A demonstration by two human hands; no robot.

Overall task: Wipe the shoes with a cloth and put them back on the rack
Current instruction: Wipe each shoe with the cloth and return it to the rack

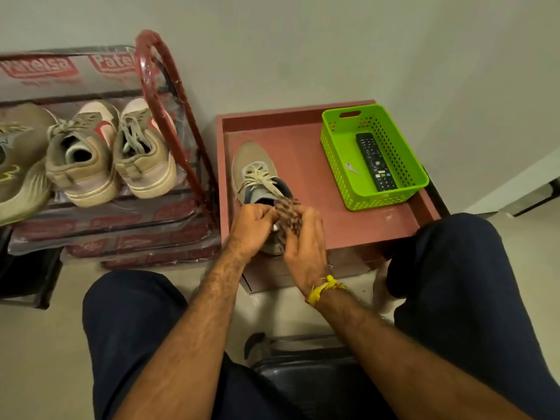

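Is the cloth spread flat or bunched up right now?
Bunched. The checked cloth is gathered between the left hand and right hand, over the heel of the shoe on the low table.

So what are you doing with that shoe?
A person is sitting down, cleaning a tan shoe that sits on a low reddish table. The left hand steadies the heel end, while the right hand holds a checked cloth against it. Two more shoes sit on the red rack to the left. A green basket on the table holds a remote.
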